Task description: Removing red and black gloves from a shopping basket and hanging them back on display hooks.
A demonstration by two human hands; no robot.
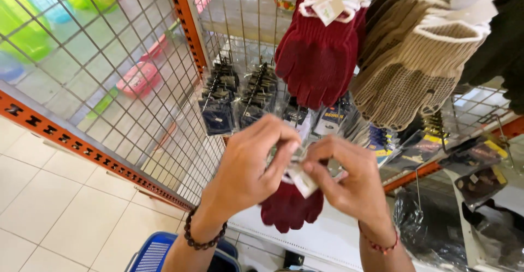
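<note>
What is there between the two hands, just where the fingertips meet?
In the head view, a small white tag is pinched between the left hand and right hand; it seems attached to the dark red gloves hanging beneath.

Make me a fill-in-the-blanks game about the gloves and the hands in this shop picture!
1. Both hands, the left hand and the right hand, pinch a small white ____ fixed to a pair of gloves.
2. The gloves in hand are dark ____.
3. The beige dotted gloves hang to the ____ of the hanging red gloves.
4. The basket below is ____.

Missing words: tag; red; right; blue
</note>
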